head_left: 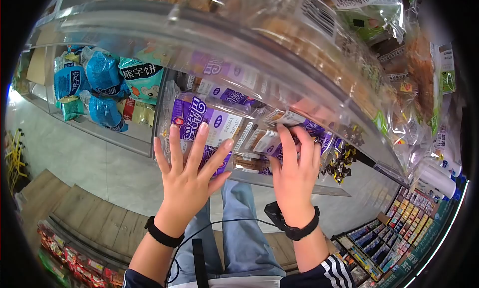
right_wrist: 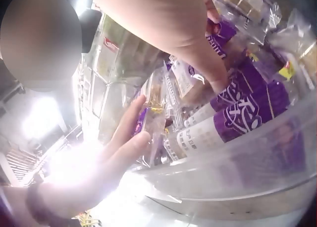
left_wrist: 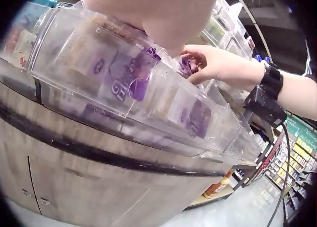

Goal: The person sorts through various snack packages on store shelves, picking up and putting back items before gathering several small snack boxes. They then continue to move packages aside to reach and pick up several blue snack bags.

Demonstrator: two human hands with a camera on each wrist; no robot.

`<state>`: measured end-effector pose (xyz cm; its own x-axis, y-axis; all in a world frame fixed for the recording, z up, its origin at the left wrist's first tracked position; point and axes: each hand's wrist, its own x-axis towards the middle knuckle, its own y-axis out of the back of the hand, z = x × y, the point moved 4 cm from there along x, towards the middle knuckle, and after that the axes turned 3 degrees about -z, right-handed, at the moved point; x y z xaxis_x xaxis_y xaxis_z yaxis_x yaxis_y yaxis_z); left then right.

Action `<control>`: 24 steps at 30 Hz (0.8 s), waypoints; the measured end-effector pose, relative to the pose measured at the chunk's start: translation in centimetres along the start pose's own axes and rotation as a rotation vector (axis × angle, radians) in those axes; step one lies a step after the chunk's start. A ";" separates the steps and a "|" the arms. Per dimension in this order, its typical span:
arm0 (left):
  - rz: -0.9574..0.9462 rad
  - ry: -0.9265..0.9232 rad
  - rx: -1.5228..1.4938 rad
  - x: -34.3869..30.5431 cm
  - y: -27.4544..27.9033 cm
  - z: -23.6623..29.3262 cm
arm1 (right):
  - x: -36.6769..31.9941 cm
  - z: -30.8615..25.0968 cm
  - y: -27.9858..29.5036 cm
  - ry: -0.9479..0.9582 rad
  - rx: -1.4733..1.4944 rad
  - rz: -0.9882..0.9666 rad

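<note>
My left hand (head_left: 187, 180) lies with its fingers spread over a purple-and-white snack package (head_left: 218, 128) in a clear plastic bin (head_left: 254, 177). To its right, my right hand (head_left: 298, 170) has its fingers and thumb curled around a smaller clear snack packet (head_left: 263, 141) with a purple-and-white label. In the left wrist view, the bent fingers and thumb of the right hand (left_wrist: 218, 64) close around purple wrapping (left_wrist: 187, 66). More purple-labelled packages (right_wrist: 242, 111) lie beneath the right hand in the right wrist view, where its fingertips are mostly hidden.
Blue packets (head_left: 105, 73) and a teal packet (head_left: 142, 78) fill the bin on the left. A clear curved cover (head_left: 279, 63) arches above the bins. Small dark-and-gold wrapped pieces (head_left: 342, 163) sit at the right. A cable (head_left: 224, 221) runs between both wrists.
</note>
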<state>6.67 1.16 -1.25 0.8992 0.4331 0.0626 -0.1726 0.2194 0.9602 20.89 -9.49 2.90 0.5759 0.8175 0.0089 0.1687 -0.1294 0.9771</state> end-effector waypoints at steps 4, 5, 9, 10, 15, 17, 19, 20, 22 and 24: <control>-0.003 0.050 -0.012 -0.3 -0.4 -0.3 | -2.2 -0.1 2.2 -0.009 0.203 0.071; 0.011 0.042 -0.002 -0.3 -0.8 -0.3 | -3.1 0.2 2.9 0.007 0.235 0.123; 0.046 0.027 0.025 -0.3 -1.8 -0.3 | -5.9 2.0 3.6 -0.187 0.262 0.178; 0.056 0.025 0.031 -0.2 -1.7 -0.3 | -6.3 1.9 3.6 -0.172 0.239 0.158; -0.058 -0.029 -0.143 -0.2 0.9 -0.3 | -8.4 1.2 6.3 -0.068 0.205 0.066; -0.107 -0.042 -0.186 -0.5 1.0 -1.1 | -9.4 0.5 8.1 -0.037 0.217 0.051; -0.140 -0.045 -0.214 -0.4 1.4 -1.3 | -11.3 -0.3 10.9 -0.011 0.217 0.023; -0.148 -0.039 -0.224 -0.2 2.0 -1.1 | -12.4 -0.8 12.4 0.011 0.229 -0.004; -0.178 -0.058 -0.231 0.0 2.9 -1.0 | -14.8 -1.5 15.2 0.095 0.176 -0.033; -0.219 -0.100 -0.153 -0.3 3.8 -1.0 | -16.5 -1.5 19.0 0.114 0.147 -0.033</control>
<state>5.33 2.69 2.10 0.9555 0.2744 -0.1080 -0.0218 0.4309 0.9021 13.42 -24.60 21.59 0.4751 0.8799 0.0099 0.3059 -0.1757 0.9357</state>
